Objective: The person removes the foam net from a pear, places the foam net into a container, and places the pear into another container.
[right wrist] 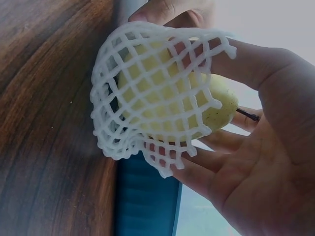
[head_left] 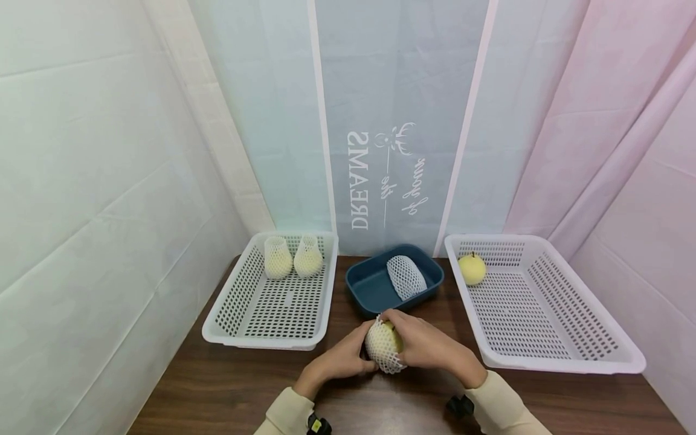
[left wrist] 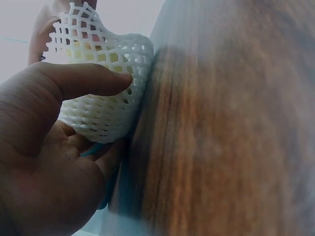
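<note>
While between two hands (head_left: 344, 355) (head_left: 426, 342), one pear (right wrist: 222, 104)

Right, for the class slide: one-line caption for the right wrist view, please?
The right hand holds a yellow fruit, its stem bare, partly wrapped in white netting.

At the lower centre of the head view, a foam net (head_left: 382, 349) and the right hand (head_left: 424, 343) partly hide a pear (head_left: 396, 342). Both sleeves (head_left: 500, 400) run off the bottom edge. Left-wrist, the desk (left wrist: 236, 123) blurs rightward.
</note>
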The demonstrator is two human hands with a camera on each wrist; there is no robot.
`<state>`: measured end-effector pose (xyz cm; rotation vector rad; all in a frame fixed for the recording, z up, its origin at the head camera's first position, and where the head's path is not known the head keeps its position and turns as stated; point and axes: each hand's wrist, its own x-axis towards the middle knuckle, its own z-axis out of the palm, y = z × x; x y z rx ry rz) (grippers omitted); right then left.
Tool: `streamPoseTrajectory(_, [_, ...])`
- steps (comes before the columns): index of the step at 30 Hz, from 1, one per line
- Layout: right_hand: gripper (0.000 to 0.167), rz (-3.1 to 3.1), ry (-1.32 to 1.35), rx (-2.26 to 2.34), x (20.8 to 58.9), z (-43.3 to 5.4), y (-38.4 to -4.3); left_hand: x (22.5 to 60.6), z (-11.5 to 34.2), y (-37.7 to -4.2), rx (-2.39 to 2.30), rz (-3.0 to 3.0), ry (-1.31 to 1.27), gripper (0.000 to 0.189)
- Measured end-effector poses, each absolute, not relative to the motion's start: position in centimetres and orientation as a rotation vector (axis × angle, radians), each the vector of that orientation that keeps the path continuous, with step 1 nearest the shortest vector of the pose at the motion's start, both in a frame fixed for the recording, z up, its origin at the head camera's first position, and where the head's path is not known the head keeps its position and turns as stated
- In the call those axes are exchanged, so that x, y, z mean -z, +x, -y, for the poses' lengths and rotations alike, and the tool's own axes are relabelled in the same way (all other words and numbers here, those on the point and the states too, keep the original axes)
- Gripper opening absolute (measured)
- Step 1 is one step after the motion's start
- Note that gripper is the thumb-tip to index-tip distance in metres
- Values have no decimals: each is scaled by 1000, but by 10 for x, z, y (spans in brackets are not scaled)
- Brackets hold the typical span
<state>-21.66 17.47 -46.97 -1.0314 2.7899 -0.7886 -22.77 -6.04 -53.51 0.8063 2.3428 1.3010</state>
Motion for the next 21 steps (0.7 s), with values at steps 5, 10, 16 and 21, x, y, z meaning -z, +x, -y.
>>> streamPoseTrajectory(5, [68,-2790,-1026,795,468,-175,-217,534,60,-227,-1325,-2335,788,88])
streamPoseTrajectory(10, [70,-2794,-1018,809,466,-177,-217,534,60,-227,-1327,-2342,774,84])
streamPoseTrajectory(16, [72,-2801,-1013,825,464,-179,-218,534,59,-228,-1328,-2366,769,80])
streamPoseTrajectory(21, [72,-2808,-999,839,462,-181,-219,533,59,-228,-1353,-2369,756,74])
